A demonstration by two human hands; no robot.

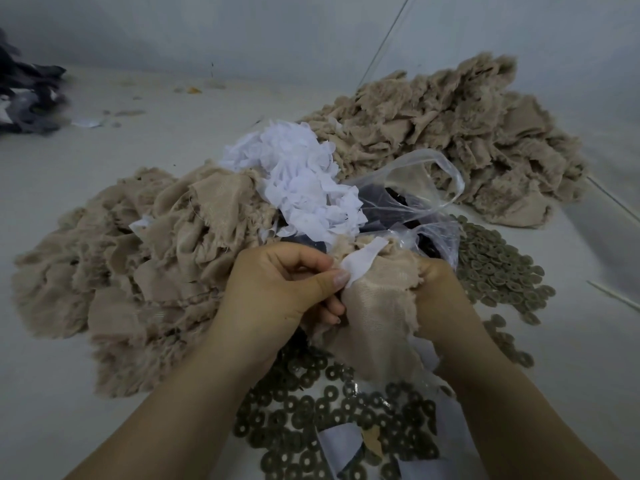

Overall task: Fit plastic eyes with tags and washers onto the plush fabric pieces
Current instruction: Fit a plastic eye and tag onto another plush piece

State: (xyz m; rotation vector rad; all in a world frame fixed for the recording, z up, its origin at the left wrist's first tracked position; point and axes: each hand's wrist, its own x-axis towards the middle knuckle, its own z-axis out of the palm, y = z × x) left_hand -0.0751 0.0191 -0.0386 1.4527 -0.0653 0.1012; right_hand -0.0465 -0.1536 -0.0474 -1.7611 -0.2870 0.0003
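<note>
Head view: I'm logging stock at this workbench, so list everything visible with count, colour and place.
plush pile: one, beige, left of the hands
far plush pile: one, beige, back right
tags: a heap, white, centre between the two piles
bag: one, clear with dark contents, right of the tags
washers: many, olive-brown rings, near edge under the forearms
far washers: many, olive-brown, right of the hands
dark cloth: a bundle, grey-black, far left
table: one, pale grey
plush piece: one, beige, held in both hands
tag: one, white, on the plush piece
left hand: pinches the tag
right hand: grips the plush piece
</note>
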